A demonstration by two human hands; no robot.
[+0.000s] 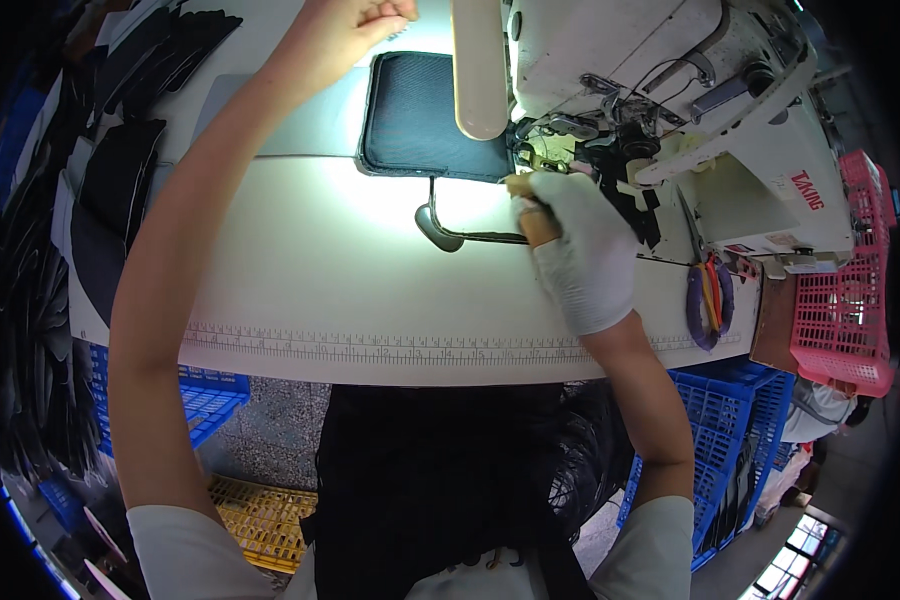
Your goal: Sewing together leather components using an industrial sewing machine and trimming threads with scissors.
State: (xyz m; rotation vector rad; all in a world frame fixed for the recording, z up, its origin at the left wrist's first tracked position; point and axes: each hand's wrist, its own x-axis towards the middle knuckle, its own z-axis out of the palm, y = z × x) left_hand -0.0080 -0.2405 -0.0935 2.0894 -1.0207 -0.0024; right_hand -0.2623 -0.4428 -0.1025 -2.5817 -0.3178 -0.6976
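Observation:
A dark, rounded rectangular fabric panel with a raised edge lies flat by the needle area of a white sewing machine. My right hand, in a white glove with bare fingertips, is closed at the panel's near right corner. A thin black strip runs from the panel's near edge, bends, and passes into that hand. Beside the bend rests a dark oval piece. My bare left hand is raised beyond the panel's far edge, fingers curled together; whatever they pinch is too small to make out.
Dark cut pieces are stacked on the left. A ruler strip follows the table's front edge. Purple-handled scissors lie at right, near a pink basket. Blue crates and a yellow crate stand below.

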